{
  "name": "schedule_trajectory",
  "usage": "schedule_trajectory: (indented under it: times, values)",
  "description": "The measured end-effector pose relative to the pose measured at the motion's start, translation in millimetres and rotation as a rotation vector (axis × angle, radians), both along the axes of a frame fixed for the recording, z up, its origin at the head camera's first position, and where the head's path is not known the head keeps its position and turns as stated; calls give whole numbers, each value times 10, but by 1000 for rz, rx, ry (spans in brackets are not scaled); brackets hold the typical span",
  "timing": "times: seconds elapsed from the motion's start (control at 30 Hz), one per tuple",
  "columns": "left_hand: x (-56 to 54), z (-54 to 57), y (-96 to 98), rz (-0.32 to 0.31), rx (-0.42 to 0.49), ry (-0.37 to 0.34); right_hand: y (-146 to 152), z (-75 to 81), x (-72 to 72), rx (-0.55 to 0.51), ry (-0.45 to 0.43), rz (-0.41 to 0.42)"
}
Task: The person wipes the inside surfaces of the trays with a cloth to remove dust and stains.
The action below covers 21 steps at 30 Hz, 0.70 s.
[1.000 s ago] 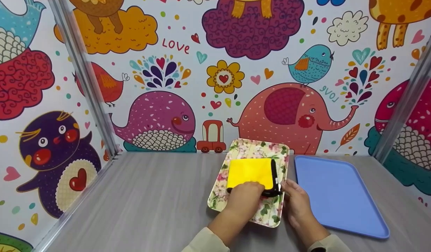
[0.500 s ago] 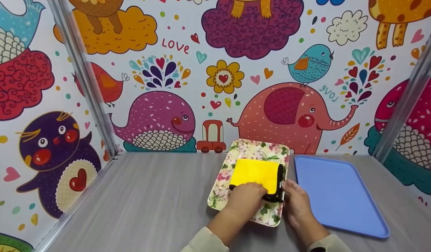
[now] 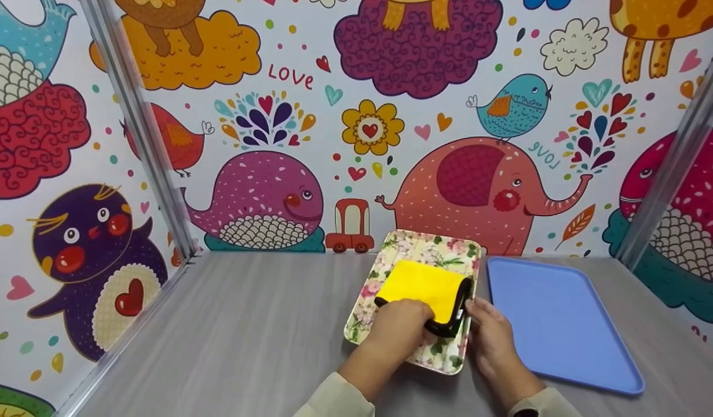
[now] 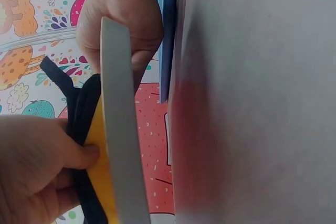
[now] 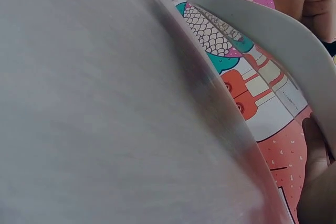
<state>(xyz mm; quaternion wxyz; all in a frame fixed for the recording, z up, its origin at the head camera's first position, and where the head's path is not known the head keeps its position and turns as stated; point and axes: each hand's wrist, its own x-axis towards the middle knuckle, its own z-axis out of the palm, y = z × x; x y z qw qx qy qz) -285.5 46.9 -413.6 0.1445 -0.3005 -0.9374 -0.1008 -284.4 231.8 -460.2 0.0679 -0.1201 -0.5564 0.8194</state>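
Observation:
A yellow folded cloth (image 3: 426,285) with black edging lies over the floral tray (image 3: 417,246), tilted slightly. My left hand (image 3: 398,329) grips its near edge; in the left wrist view the thumb (image 4: 84,156) presses the cloth's dark border. A dark strap-like end (image 4: 56,76) sticks out from the cloth there. At the tray's right rim, my right hand (image 3: 498,333) holds the tray, with its thumb on the rim and the other fingers partly hidden. Both wrist views show the tray from the side, raised off the table, its pale underside (image 5: 268,32) facing down.
To the right a blue tray (image 3: 565,324) lies flat on the grey table (image 3: 246,324). Behind stands a white wall (image 3: 368,75) with cartoon animals, and metal posts (image 3: 150,139) mark the corners.
The yellow cloth first shifts right and a little nearer on the floral tray, then turns slightly clockwise with my left hand, which draws back left. My right hand stays on the rim.

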Motion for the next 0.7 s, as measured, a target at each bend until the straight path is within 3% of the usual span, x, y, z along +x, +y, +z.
schedule_trajectory:
  times: [0.17, 0.4, 0.7]
  values:
    - [-12, 4, -15, 29, -18, 7, 8, -9, -11, 4, -4, -6]
    - [-37, -34, -51, 69, -40, 88, 16, -15, -19, -4, 4, -13]
    - [-65, -52, -83, 124, -46, 119, 15, -6, -8, 4, 9, 9]
